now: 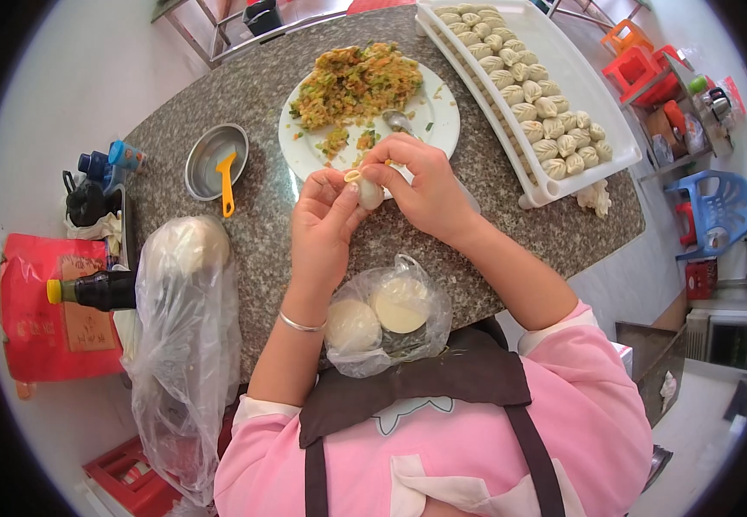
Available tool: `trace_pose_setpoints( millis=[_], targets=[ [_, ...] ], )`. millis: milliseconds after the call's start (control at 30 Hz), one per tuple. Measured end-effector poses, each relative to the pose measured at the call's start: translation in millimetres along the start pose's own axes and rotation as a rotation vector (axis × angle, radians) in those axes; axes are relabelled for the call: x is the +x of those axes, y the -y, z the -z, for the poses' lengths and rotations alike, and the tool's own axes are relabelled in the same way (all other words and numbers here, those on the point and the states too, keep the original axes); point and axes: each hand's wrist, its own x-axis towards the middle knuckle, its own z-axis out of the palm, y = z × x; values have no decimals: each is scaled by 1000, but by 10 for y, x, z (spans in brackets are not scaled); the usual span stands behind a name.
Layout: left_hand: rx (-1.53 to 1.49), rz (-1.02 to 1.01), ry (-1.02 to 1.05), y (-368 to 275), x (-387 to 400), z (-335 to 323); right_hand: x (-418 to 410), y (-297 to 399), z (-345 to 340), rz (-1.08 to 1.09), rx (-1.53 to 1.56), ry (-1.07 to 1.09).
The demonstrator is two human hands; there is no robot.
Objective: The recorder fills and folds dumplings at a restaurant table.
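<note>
A partly pleated dumpling (369, 192) sits between my two hands near the lower rim of a white plate (441, 132). My left hand (327, 210) holds it from the left, while the fingers of my right hand (412, 178) pinch its edge. On the plate lie a heap of chopped vegetable filling (360, 84) and a metal spoon (397, 120). Close to my body, a clear plastic bag (435, 336) holds stacks of round dough wrappers (399, 305). At the upper right, rows of pleated dumplings (532, 94) rest on a white plastic tray (606, 139).
A metal bowl (200, 168) with a yellow-orange scraper (226, 184) stands on the speckled stone table (257, 97). Left are a large plastic bag (183, 336) with dough inside, a dark bottle (105, 289) and a red bag (31, 316). A dough scrap (595, 197) lies beside the tray.
</note>
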Motion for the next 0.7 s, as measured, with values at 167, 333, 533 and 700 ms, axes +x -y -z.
trace_pose_setpoints(
  millis=[167, 333, 533, 700],
  targets=[
    [-253, 234, -29, 9, -6, -11, -2, -6, 6, -12, 23, -8],
    [-196, 176, -4, 45, -2, 58, 6, 5, -17, -57, 53, 52],
    [-191, 92, -92, 20, -10, -26, -11, -42, -73, 165, -128, 1],
    [-109, 53, -29, 16, -4, -37, -23, -37, -59, 85, -77, -7]
  ],
)
